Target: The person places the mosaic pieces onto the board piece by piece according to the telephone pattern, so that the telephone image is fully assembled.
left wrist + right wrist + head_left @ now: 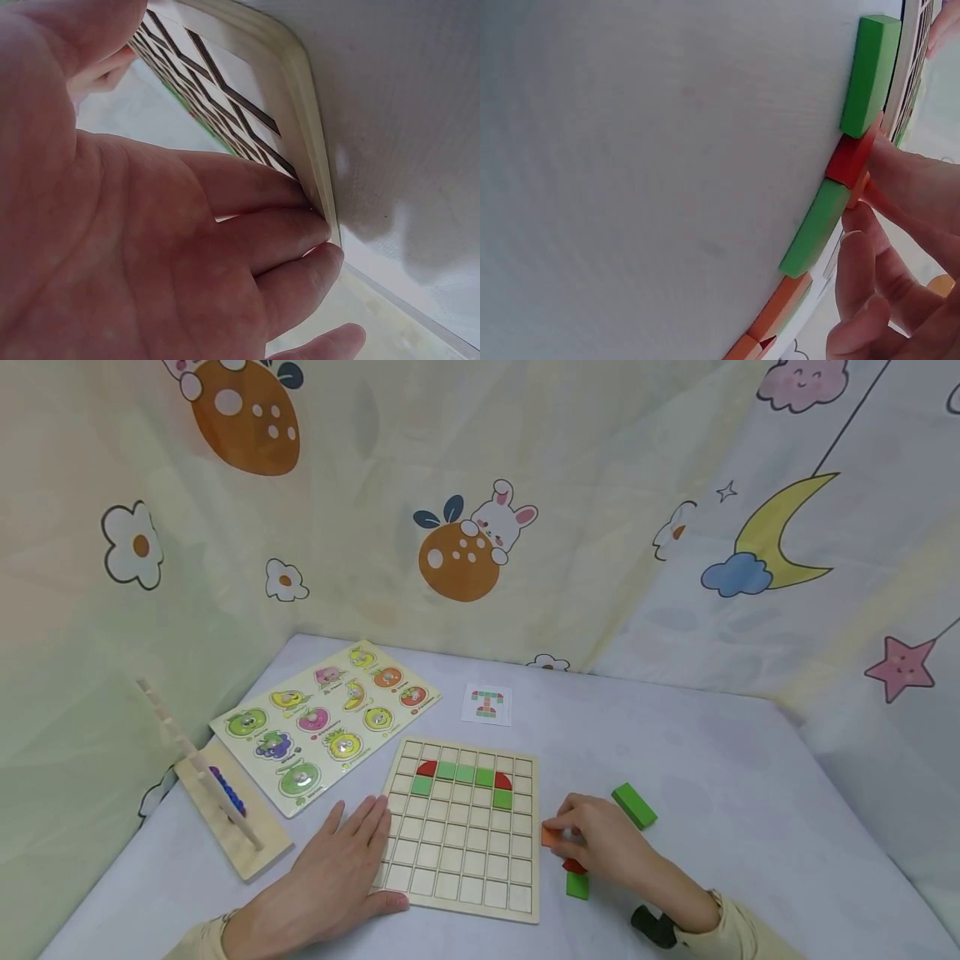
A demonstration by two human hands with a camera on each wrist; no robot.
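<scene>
Right hand [606, 839] partly hides orange block [550, 837]; both sleeves [738, 933] cut off.

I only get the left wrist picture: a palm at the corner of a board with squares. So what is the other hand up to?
Observer: The right hand pinches an orange block just beside the board.
Operator: And how many coloured bits sit on the squares?
Observer: Seven: two red pieces and five green pieces.
Operator: Is there anything lying just past the board's far edge?
Observer: Yes, a small card showing a T-like shape.
</scene>
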